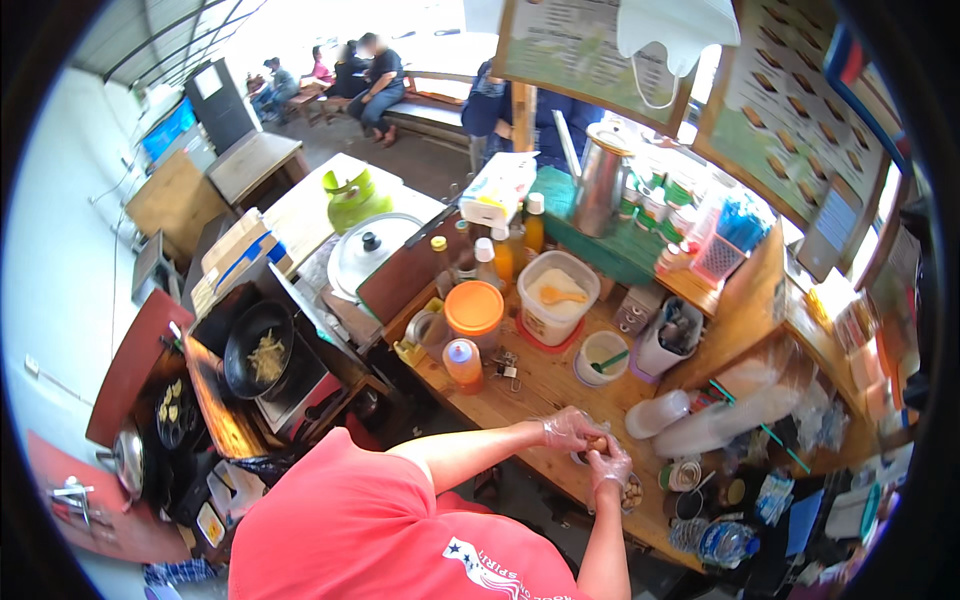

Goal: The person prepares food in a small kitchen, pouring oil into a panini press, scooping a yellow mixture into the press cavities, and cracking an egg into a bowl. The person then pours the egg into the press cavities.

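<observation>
Both hands wear clear plastic gloves and meet above the wooden counter [540, 472]. My left hand [571, 431] and my right hand [611, 465] pinch a small brown food piece [598, 444] between their fingers. Below them is a small container, mostly covered by the hands. Beside my right wrist a bowl of brown round pieces [632, 491] sits near the counter's edge. Further back stand an open tub of white powder with an orange scoop [556, 289], a smaller white tub with a green spoon [602, 356], an orange-lidded jar [474, 309] and an orange squeeze bottle [463, 364].
Stacked plastic cups [720, 424] and a water bottle [727, 544] are at the right. On the left, a black wok [259, 350] with food sits on a stove near a molded pan [178, 409]. A green gas cylinder [356, 199] stands behind. Several people sit in the background.
</observation>
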A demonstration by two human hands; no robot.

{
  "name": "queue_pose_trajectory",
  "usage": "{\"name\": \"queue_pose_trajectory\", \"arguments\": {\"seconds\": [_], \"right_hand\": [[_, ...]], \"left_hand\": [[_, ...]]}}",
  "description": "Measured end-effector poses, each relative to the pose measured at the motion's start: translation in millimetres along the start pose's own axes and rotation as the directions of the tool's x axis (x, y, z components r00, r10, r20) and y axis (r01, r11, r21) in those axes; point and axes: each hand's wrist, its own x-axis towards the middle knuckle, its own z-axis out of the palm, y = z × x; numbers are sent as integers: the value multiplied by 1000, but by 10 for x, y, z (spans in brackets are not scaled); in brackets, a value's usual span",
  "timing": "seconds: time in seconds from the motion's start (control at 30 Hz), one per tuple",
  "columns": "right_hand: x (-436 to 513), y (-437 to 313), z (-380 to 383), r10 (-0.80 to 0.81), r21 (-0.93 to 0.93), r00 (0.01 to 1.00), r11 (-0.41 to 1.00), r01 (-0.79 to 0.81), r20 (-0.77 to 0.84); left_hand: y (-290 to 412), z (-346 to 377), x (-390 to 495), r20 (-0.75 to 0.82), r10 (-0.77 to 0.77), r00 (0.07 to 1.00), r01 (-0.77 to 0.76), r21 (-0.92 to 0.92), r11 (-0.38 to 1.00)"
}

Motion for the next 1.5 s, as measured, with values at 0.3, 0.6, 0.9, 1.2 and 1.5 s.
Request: {"name": "queue_pose_trajectory", "arguments": {"seconds": [0.3,0.6,0.9,1.2,1.5], "right_hand": [[74,243,-2,18,38,999,999,-19,30],[15,-62,-157,-67,-300,994,950,89,85],[-88,-453,-290,175,-61,976,984,-168,126],[-147,-612,-392,176,31,971,983,-183,159],[-232,-707,-475,-394,-98,919,913,395,34]], "left_hand": [[45,-36,-38,-15,26,1000,-25,7,1000],[-135,-6,-20,52,65,997,-71,121,990],[39,-76,8,78,16,997,-22,65,998],[281,-160,37,-29,186,982,-176,208,962],[319,-199,-30,-10,496,868,-416,529,739]]}}
